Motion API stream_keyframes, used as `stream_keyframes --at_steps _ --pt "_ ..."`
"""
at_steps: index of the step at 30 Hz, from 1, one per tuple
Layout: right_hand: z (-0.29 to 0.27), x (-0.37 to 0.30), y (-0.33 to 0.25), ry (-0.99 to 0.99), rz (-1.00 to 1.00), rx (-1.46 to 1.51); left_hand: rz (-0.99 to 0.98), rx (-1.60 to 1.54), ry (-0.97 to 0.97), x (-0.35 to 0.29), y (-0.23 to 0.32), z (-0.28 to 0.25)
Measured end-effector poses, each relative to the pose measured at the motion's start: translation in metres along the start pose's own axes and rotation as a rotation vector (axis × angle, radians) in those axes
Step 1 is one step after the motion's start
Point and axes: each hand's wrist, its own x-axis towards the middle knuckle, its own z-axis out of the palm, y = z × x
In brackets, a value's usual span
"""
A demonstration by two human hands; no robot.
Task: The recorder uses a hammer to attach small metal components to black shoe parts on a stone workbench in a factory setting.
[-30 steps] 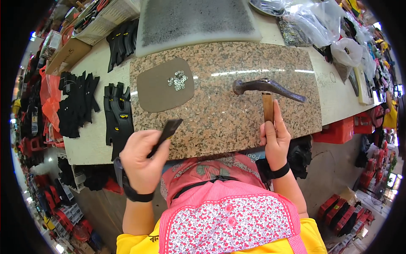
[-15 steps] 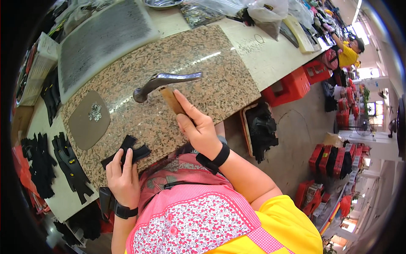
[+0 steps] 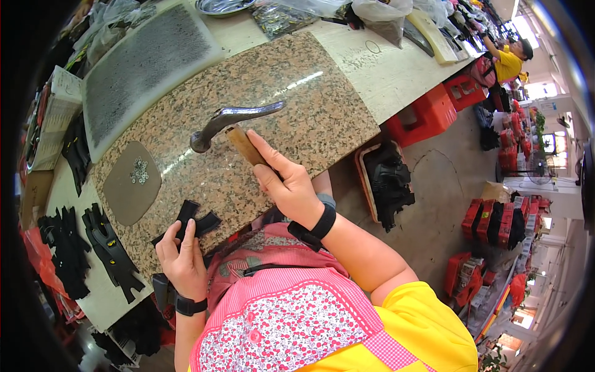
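Observation:
My right hand (image 3: 290, 187) is wrapped around the wooden handle of a hammer (image 3: 243, 147), its index finger stretched along the grip. The dark, curved metal head (image 3: 232, 116) is raised over the speckled granite slab (image 3: 310, 93); I cannot tell how far above it. At the slab's near edge, my left hand (image 3: 184, 260) grips a black forked strip (image 3: 197, 222) between thumb and fingers. Two short arms of the strip point away from the fingers. Farther left, a brown rounded pad (image 3: 127, 192) bears a small heap of metal rings (image 3: 139, 171).
A worn translucent board (image 3: 149, 68) lies behind the slab. Black strips with yellow bits (image 3: 110, 248) lie at left. Red stools (image 3: 421, 115) and a bin of black pieces (image 3: 385, 180) stand at right. Another person in yellow (image 3: 508, 67) works far right.
The hammer and my right hand have shifted slightly left in the picture, and the whole view has moved a little. My left hand stays on the black strip.

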Motion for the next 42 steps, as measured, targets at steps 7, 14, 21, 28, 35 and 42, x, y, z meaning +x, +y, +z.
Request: stream_keyframes --at_steps 7,14,21,28,35,42 --pt "0.005 0.002 -0.001 0.008 0.065 0.023 -0.092 -0.067 0.042 0.001 0.000 -0.003" --pt "-0.007 -0.029 -0.040 -0.131 0.008 -0.290 -0.064 -0.152 0.124 -0.003 -0.006 -0.003" --pt "-0.005 -0.039 -0.061 -0.362 -0.342 -0.751 -0.035 -0.167 0.136 -0.002 -0.012 -0.001" --pt "0.009 -0.039 -0.066 -0.437 -0.332 -0.946 -0.074 -0.192 0.007 0.004 -0.007 -0.016" --pt "0.006 -0.042 -0.066 -0.424 -0.279 -0.927 -0.196 -0.080 0.047 0.051 -0.049 -0.046" --pt "0.005 -0.042 -0.065 -0.428 -0.266 -0.893 -0.223 -0.080 0.079 0.090 -0.105 -0.022"
